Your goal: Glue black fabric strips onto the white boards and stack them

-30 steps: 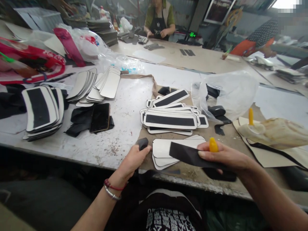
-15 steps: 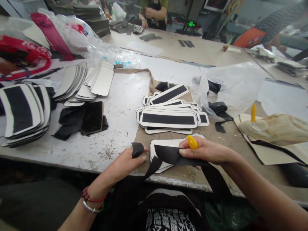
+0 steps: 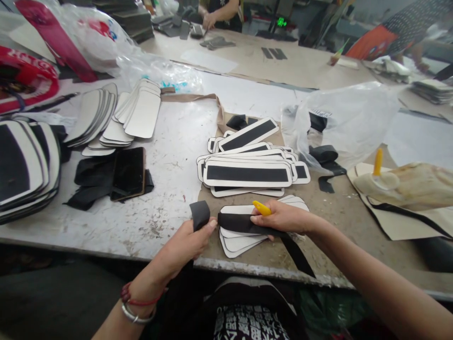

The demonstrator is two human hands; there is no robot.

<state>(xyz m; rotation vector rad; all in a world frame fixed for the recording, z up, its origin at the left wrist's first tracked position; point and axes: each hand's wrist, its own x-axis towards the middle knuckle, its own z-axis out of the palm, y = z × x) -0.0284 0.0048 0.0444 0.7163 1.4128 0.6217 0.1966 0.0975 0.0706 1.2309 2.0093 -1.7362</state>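
My left hand (image 3: 191, 243) is closed, thumb against fingers, on a short black strip (image 3: 200, 215) that sticks up from its grip. Just to its right lies a small stack of white rounded panels (image 3: 236, 242). Across the top panel runs a long black strip (image 3: 235, 223), its tail hanging past the table's front edge. My right hand (image 3: 288, 218) pinches this long strip near its middle. The same hand also holds a yellow-handled tool (image 3: 261, 208), whose working end is hidden.
Behind my hands is a pile of white panels with black strips (image 3: 247, 174). Left are a phone (image 3: 128, 174), black scraps (image 3: 92, 177) and stacked white panels (image 3: 143, 111). A plastic bag (image 3: 354, 118) and another yellow handle (image 3: 378, 162) are at right. Co-workers' arms (image 3: 224, 13) show behind.
My right hand has moved left and lowered the long strip's end onto the panel's left end. The strip portion hanging between my hands is gone from view. The view has shifted slightly.
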